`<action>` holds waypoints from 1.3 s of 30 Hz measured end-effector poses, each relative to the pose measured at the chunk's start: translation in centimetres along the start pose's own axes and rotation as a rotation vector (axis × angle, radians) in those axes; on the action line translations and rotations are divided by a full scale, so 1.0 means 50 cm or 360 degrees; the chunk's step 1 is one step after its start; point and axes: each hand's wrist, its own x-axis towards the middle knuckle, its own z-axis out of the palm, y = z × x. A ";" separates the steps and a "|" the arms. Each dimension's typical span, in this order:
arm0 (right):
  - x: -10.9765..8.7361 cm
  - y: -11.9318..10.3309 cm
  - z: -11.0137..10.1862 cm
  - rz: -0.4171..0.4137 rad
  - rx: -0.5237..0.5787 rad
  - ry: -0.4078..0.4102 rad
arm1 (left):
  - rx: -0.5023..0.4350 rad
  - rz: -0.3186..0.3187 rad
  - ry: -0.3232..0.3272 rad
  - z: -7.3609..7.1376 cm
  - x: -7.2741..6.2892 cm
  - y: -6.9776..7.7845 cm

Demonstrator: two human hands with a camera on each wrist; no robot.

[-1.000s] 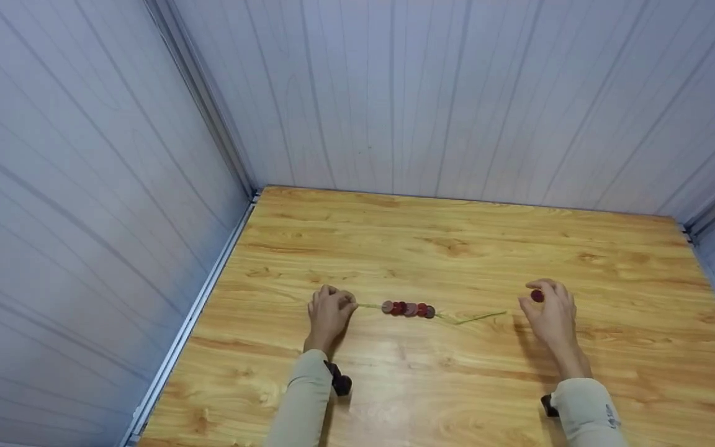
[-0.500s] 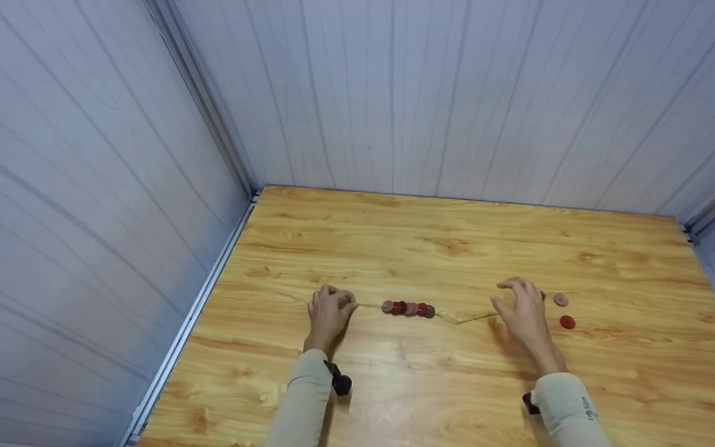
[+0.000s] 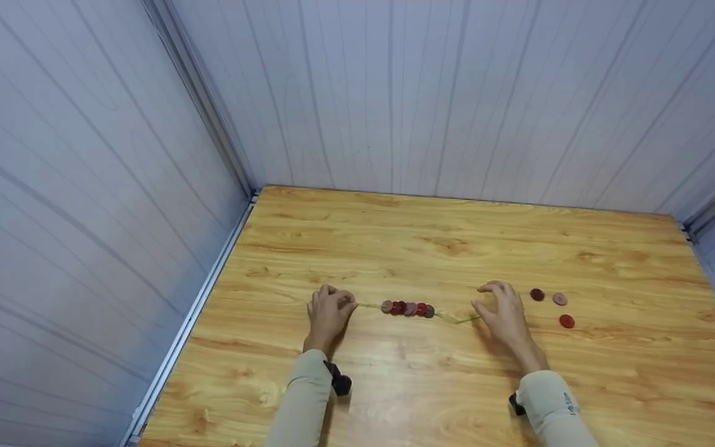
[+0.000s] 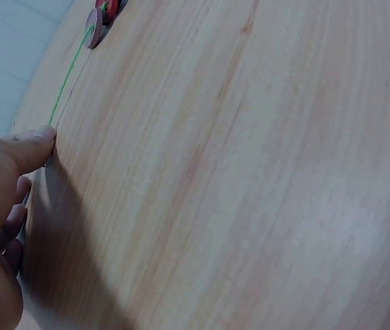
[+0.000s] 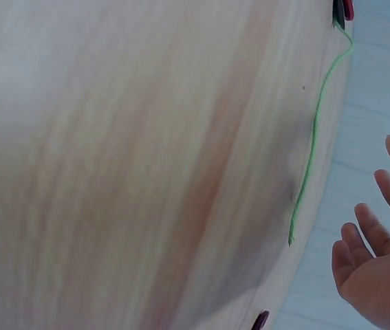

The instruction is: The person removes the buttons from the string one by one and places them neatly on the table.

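A row of overlapping red, dark red and pinkish buttons (image 3: pixel 408 308) is threaded on a thin green string (image 5: pixel 314 130). My left hand (image 3: pixel 329 316) pinches the string's left end between thumb and forefinger, and in the left wrist view the string runs straight from the fingertips to the nearest pinkish button (image 4: pixel 93 29). Over the string's loose right part is my right hand (image 3: pixel 506 316), its fingers spread and nothing between them. The right wrist view has this string lying with a slight bend on the table, its frayed end apart from the fingers.
Right of my right hand lie three loose buttons: a dark red one (image 3: pixel 537 295), a pink one (image 3: pixel 559 299) and a red one (image 3: pixel 567 321). The wooden table (image 3: pixel 457 248) meets pale panelled walls (image 3: pixel 388 93) at the back and sides.
My right hand has moved left, from near the dark red button to over the string's right part, uncovering the three loose buttons. The left hand and the threaded buttons stay in place.
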 end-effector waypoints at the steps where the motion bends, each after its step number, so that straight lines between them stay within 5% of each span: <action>1: 0.000 -0.001 0.005 -0.0003 0.0008 -0.0008 | 0.0000 -0.0002 0.0001 0.000 0.000 0.000; 23: 0.002 -0.041 0.088 -0.0118 -0.0099 -0.0161 | 0.0001 -0.0009 -0.0009 -0.001 0.000 -0.002; 39: 0.006 -0.059 0.119 -0.0063 -0.0163 -0.0322 | -0.0016 -0.0002 -0.0004 -0.002 -0.001 0.003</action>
